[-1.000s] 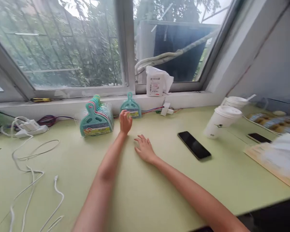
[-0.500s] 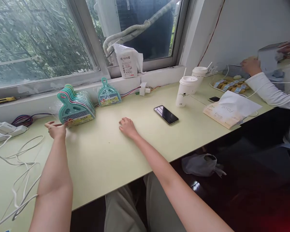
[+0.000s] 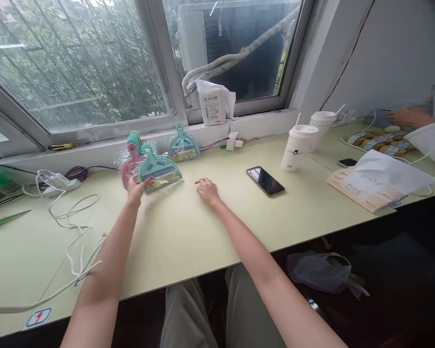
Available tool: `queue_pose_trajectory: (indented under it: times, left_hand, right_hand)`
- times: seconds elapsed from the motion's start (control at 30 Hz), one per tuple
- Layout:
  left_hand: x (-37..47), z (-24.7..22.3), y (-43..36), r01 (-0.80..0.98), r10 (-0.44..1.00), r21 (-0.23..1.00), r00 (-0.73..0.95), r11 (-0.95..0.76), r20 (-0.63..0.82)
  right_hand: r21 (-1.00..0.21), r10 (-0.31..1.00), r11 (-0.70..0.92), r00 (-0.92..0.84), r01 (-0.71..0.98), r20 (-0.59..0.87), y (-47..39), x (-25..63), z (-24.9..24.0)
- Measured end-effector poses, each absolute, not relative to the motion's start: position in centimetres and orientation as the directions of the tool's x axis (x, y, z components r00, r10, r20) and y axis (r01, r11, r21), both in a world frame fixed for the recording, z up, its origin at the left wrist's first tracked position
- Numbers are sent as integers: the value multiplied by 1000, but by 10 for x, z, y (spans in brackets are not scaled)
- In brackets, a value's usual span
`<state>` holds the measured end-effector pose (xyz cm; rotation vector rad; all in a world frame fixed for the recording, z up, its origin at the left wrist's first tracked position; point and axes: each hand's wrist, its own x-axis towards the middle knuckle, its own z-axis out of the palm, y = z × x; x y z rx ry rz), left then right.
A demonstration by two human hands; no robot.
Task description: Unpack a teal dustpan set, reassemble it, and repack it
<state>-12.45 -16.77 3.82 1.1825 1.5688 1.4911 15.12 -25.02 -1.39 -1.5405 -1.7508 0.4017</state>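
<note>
My left hand (image 3: 135, 189) pinches the lower left edge of a teal dustpan-and-brush set (image 3: 158, 169) in clear plastic wrap with a yellow label. That set stands in front of the others, shifted right of a pink dustpan (image 3: 130, 163). Behind the pink one, the green handles of more dustpans (image 3: 135, 137) rise in a row. Another wrapped teal dustpan (image 3: 183, 146) leans alone against the sill wall. My right hand (image 3: 208, 191) rests on the tabletop, fingers loosely bent and apart, holding nothing.
A phone (image 3: 265, 181) lies right of my right hand. Beyond it stand lidded cups (image 3: 296, 150) with straws, plus a tissue pack (image 3: 366, 186). White cables (image 3: 70, 222) and a power strip (image 3: 61, 187) lie on the left. A co-worker's hand (image 3: 411, 117) is at far right.
The front teal dustpan set has come away from the stack toward the right, in my left hand, exposing the pink one. The view has turned left; my right hand stays on the table.
</note>
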Motion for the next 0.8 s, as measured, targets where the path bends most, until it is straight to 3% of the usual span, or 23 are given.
queue_pose_trajectory:
  times: [0.13, 0.2, 0.27, 0.43, 0.53, 0.6, 0.67, 0.73, 0.8]
  left_hand:
    - [-63, 22, -192, -31, 964, 999, -265, -14, 6]
    - [-30, 15, -205, -190, 983, 982, -179, 12, -47]
    - [-5, 11, -217, -275, 994, 961, -109, -27, -3]
    - [0, 5, -233, -284, 996, 955, -64, -83, 68]
    - [-17, 6, -238, -279, 992, 952, -53, -124, 114]
    - [-24, 9, -242, -284, 992, 950, -49, -128, 118]
    - [-26, 13, -246, -279, 992, 953, -10, -122, 124]
    - [-24, 16, -249, -248, 987, 961, 63, -125, 144]
    - [-23, 17, -251, -212, 979, 970, 138, -116, 147]
  right_hand:
    - [-572, 798, 429, 3, 699, 603, -263, 150, -5]
    - [-491, 730, 441, 17, 751, 683, -272, 151, 2]
    - [-447, 690, 400, 58, 800, 722, -280, 153, 7]
    - [-426, 781, 385, -43, 819, 623, -281, 159, 7]
    - [-544, 869, 358, -57, 759, 492, -272, 157, 0]
    - [-734, 907, 329, 19, 594, 421, -267, 156, -3]
    - [-904, 934, 284, 124, 319, 336, -263, 156, -4]
    - [-972, 948, 228, 217, 46, 233, -259, 158, -4]
    - [-965, 950, 201, 273, -169, 151, -256, 161, -5]
